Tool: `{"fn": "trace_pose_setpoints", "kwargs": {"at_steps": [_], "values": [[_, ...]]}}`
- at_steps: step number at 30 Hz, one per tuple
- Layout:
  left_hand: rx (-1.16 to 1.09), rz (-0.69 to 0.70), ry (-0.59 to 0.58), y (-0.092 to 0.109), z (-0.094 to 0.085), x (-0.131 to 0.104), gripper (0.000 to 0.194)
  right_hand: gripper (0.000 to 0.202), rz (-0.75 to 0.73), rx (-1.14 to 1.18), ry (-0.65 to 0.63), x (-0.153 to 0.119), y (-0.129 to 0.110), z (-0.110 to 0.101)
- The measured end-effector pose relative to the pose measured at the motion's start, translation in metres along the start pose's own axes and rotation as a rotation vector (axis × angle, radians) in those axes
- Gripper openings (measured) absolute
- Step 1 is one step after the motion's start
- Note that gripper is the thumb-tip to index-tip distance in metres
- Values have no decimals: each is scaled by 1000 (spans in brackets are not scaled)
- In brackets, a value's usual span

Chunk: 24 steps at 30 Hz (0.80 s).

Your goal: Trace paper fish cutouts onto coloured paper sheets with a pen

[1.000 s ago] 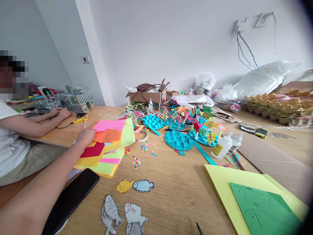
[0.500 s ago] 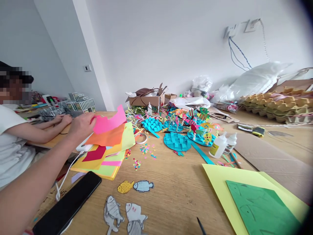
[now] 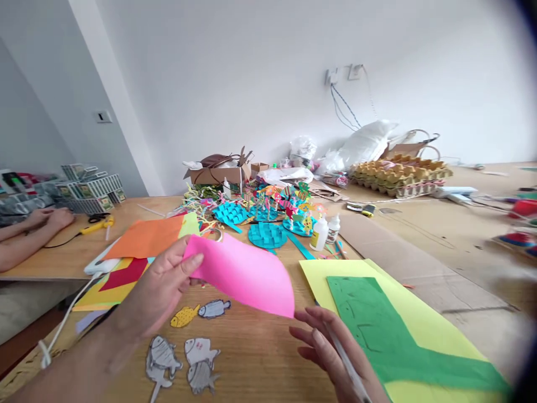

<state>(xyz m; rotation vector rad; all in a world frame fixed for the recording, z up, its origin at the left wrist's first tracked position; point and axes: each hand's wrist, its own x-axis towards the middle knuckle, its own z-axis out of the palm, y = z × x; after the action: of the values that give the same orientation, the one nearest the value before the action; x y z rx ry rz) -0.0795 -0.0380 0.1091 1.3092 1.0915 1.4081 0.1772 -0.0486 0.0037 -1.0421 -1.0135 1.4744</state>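
My left hand [image 3: 170, 277] pinches a bright pink sheet of paper [image 3: 247, 274] by its left end, above the table. The sheet curves, and its lower right corner comes close to my right hand [image 3: 325, 341]. A slim, pale pen [image 3: 346, 358] lies in my right hand, its fingers partly spread. Beneath the pink sheet are a yellow paper fish [image 3: 183, 317] and a blue one [image 3: 215, 309]. Grey and white fish cutouts [image 3: 163, 358] lie nearer to me. On the right, green paper [image 3: 369, 319] with drawn outlines rests on a yellow sheet [image 3: 440, 336].
Coloured papers [image 3: 145, 238] are stacked at left beside a white power strip [image 3: 98, 260]. Blue woven discs [image 3: 267, 235], glue bottles [image 3: 319, 234] and egg trays [image 3: 398, 174] stand farther back. Another person's hands [image 3: 59, 218] rest near a yellow glue gun [image 3: 96, 225].
My left hand has brought the pink sheet from above the paper stack toward the middle. My right hand has come into view with the pen. The view has turned right.
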Motion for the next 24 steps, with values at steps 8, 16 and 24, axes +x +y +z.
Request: {"fn": "trace_pose_setpoints", "kwargs": {"at_steps": [8, 16, 24], "values": [[-88, -187, -108, -37, 31, -21, 34, 39, -83, 265, 135, 0, -17, 0], [42, -491, -324, -73, 19, -55, 69, 46, -97, -543, 102, 20, -19, -42], [-35, -568, -641, -107, 18, -67, 43, 37, -220, -1184, -34, 34, -26, -39]]}}
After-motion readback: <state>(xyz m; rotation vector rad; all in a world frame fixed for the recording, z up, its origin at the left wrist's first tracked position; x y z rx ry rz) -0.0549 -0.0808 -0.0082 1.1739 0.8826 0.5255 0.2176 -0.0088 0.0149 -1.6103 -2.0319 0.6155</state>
